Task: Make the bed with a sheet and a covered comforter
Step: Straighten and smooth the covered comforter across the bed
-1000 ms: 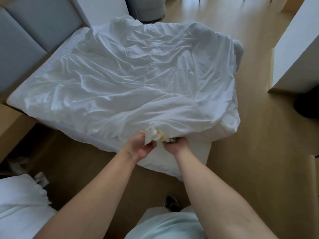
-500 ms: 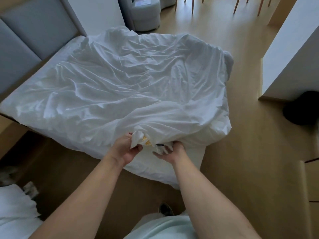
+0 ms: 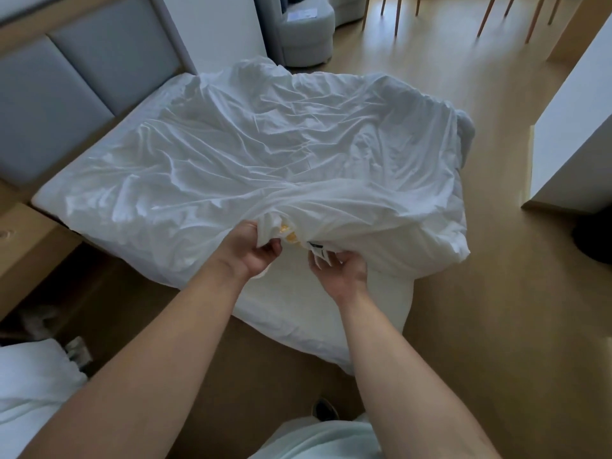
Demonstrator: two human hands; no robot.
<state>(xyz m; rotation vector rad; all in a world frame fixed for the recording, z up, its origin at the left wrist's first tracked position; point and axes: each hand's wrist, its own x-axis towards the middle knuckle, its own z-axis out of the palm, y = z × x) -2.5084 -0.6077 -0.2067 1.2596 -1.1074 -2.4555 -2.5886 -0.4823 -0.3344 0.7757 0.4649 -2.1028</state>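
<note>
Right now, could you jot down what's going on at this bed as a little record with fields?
Place: bed with a grey padded headboard
Cover: crumpled white cover spread over the bed
Left hand: left hand grips a bunched edge of the cover
Right hand: right hand holds a small label at that edge
Peeking out: yellow patch between the hands
Nearby: grey armchair, wooden floor
</note>
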